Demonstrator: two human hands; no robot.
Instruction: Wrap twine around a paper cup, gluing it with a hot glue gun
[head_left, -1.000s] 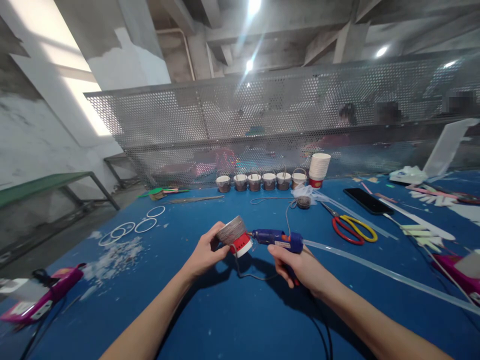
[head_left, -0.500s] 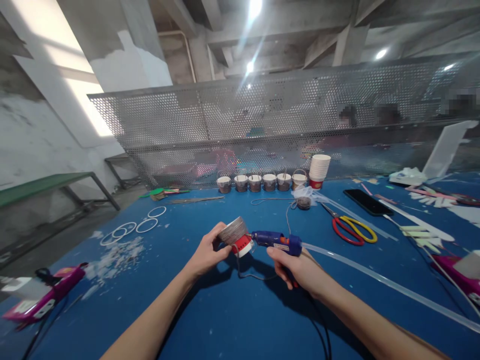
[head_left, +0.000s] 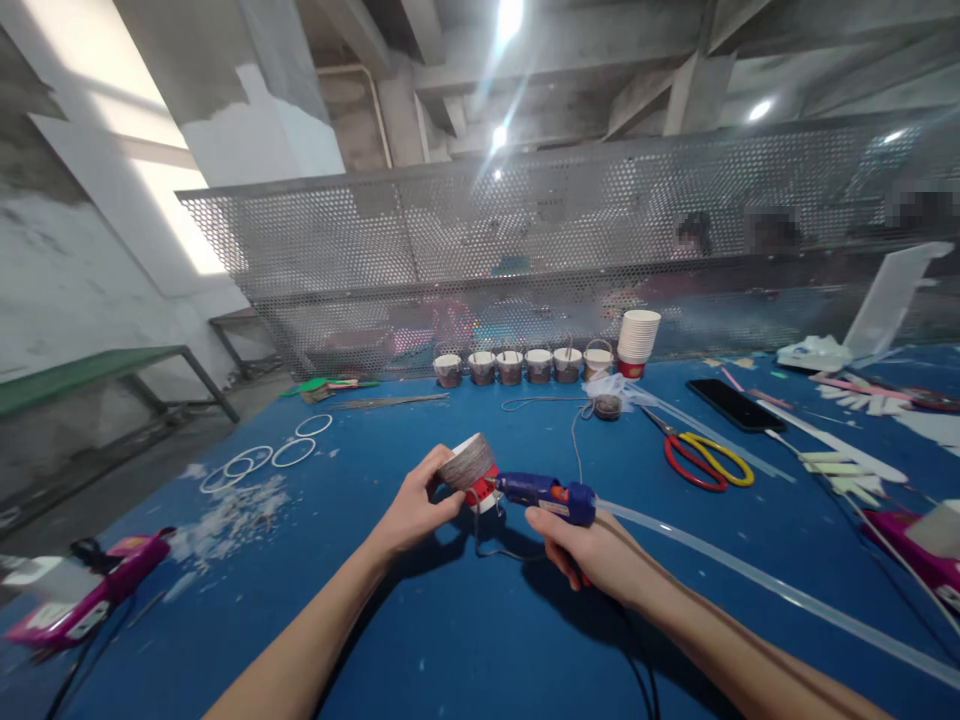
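Note:
My left hand (head_left: 420, 503) is closed around a paper cup (head_left: 469, 462), held tilted above the table. Grey cord is wound round much of the cup, and a red and white band shows beside the winding. My right hand (head_left: 581, 545) grips a blue hot glue gun (head_left: 546, 494), its nozzle at the red part of the cup. A long clear glue stick (head_left: 720, 545) sticks out of the gun's back. From the cup a loose grey cord (head_left: 510, 556) droops to the table and passes behind the gun, towards a ball of cord (head_left: 607, 406).
Several cord-wrapped cups (head_left: 538, 366) line the back beside a cup stack (head_left: 637, 340). Scissors (head_left: 705, 460) and a phone (head_left: 737, 404) lie right. White rings (head_left: 294, 452), white scraps (head_left: 232, 520) and a magenta power strip (head_left: 97, 595) are left. A perforated metal screen (head_left: 450, 240) stands behind.
My right hand has moved the glue gun slightly left, bringing its nozzle over the cup's red band. My left hand and the cup have hardly moved.

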